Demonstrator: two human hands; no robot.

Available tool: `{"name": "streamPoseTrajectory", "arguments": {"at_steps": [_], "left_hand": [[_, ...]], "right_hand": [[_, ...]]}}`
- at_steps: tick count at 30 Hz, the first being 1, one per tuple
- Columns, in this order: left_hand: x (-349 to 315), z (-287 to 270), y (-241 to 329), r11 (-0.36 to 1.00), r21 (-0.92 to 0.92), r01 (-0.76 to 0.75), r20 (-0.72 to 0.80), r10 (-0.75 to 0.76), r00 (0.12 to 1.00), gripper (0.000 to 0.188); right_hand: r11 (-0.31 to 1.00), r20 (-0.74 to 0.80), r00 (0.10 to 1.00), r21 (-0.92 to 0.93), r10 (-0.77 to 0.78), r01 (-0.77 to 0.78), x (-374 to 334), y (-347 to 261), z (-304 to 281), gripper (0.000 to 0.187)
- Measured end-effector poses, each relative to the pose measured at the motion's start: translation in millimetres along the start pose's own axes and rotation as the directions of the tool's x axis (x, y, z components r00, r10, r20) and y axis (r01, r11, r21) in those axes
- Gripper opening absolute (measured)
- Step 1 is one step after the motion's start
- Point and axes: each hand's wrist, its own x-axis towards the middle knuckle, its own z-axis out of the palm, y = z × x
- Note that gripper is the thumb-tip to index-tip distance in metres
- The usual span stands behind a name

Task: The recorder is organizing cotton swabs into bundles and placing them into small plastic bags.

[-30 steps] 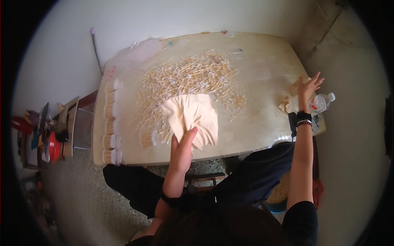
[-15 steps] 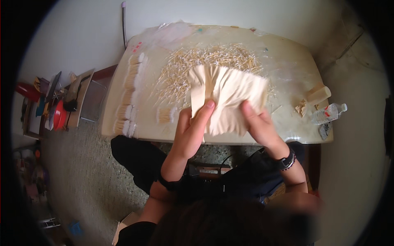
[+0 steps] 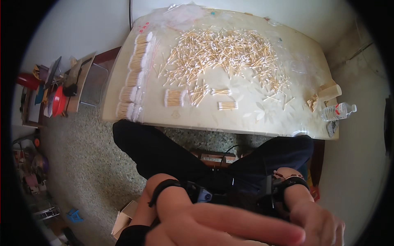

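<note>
A person in dark trousers [image 3: 266,160] sits at a pale table [image 3: 254,119] with both hands low in the frame, below the tabletop. The left hand [image 3: 193,225], at bottom centre, stretches one finger straight toward the lower right; its other fingers are hidden or cut off, and whether they pinch anything cannot be told. The right hand [image 3: 316,221], at lower right, droops with its fingers bent and close together, their tips unclear.

Cotton swabs [image 3: 225,51] lie in a broad heap at upper centre. Nearer the table's front edge sit a larger bundle [image 3: 175,98], a few loose sticks [image 3: 199,95] and two small stacks [image 3: 227,105], while more bundles line up in a row [image 3: 135,67] at upper left. Red print [image 3: 143,27] marks clear plastic in that corner. At right, a clear bottle [image 3: 334,112] wears a label with a red mark, near a pale cylinder [image 3: 329,92].
</note>
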Motion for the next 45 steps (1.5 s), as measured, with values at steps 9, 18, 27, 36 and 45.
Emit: {"name": "streamPoseTrajectory", "arguments": {"at_steps": [9,18,27,36,45], "left_hand": [[6.3,0.8,63.6,0.649,-0.498,0.575,0.755,0.0,0.656,0.026],[-8.2,-6.8,86.2,0.157,-0.392,0.906,0.872,0.375,0.313,0.021],[-8.3,12.2,107.7,-0.156,-0.313,0.937,0.775,0.528,0.347,0.018],[-6.3,26.7,133.0,-0.456,-0.134,0.88,0.654,0.626,0.425,0.017],[-29.2,11.2,151.5,-0.7,0.038,0.713,0.565,0.604,0.562,0.019]], "right_hand": [[0.981,0.052,0.99,-0.15,0.13,-0.121,25.7,-12.9,115.6,0.029],[0.922,0.001,0.963,-0.291,0.268,-0.256,9.5,-39.4,120.1,0.03],[0.818,-0.109,0.923,-0.433,0.369,-0.378,-7.9,-71.7,141.8,0.032],[0.671,-0.226,0.871,-0.562,0.437,-0.483,-5.1,-100.9,152.4,0.033],[0.524,-0.274,0.824,-0.662,0.497,-0.536,5.3,-121.7,189.8,0.035]]}}
